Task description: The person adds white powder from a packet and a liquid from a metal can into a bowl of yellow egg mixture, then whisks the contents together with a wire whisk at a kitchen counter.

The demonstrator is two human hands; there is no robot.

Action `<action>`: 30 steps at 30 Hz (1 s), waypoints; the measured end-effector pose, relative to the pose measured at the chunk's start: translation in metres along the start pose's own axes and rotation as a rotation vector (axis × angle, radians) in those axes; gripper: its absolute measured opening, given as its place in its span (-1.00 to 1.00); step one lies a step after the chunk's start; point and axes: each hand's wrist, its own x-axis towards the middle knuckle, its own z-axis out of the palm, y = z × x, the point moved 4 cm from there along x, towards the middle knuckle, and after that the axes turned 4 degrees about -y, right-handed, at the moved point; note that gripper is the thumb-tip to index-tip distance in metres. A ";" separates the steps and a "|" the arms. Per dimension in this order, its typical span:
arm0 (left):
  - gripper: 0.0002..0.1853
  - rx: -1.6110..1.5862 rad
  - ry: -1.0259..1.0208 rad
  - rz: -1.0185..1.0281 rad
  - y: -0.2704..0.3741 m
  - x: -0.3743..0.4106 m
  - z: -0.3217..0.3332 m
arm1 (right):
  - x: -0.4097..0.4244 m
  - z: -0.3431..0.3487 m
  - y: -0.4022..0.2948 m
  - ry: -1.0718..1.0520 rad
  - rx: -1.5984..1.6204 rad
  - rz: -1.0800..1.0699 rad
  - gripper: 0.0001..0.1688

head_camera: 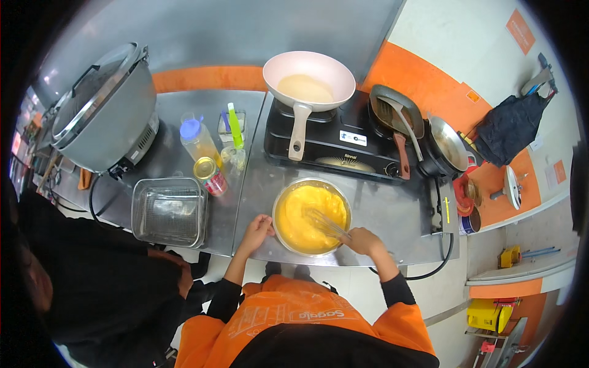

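A round metal bowl (277, 233) of thick yellow mixture (299, 200) stands on the steel counter before me. My right hand (363, 241) grips a wire whisk (326, 222), whose wires dip into the mixture. At the bowl's left rim is my left hand (258, 231), with its fingertips against the side. Behind the bowl, a pale pink frying pan (276, 64) with some light liquid in it sits on a black Rinnai gas stove (322, 152).
A dark pan (384, 92) with a spatula and another pan (448, 142) stand right. To the left are a glass dish (138, 207), a can (212, 177), a squeeze bottle (195, 135) and a large rice cooker (115, 110). A person in black (101, 285) stands close at my left.
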 end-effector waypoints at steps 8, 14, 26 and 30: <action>-0.78 0.119 0.067 0.056 0.007 0.015 -0.010 | -0.003 -0.011 -0.010 -0.115 -0.026 0.018 -0.33; -0.80 0.090 0.045 0.115 0.003 0.022 -0.008 | 0.002 -0.002 -0.004 -0.021 -0.016 0.002 -0.33; -0.80 0.084 0.009 0.113 0.003 0.025 0.002 | 0.004 0.019 0.000 -0.012 0.044 0.137 -0.37; -0.81 0.070 0.014 0.113 0.000 0.025 -0.005 | -0.001 0.002 -0.006 -0.043 0.024 0.042 -0.38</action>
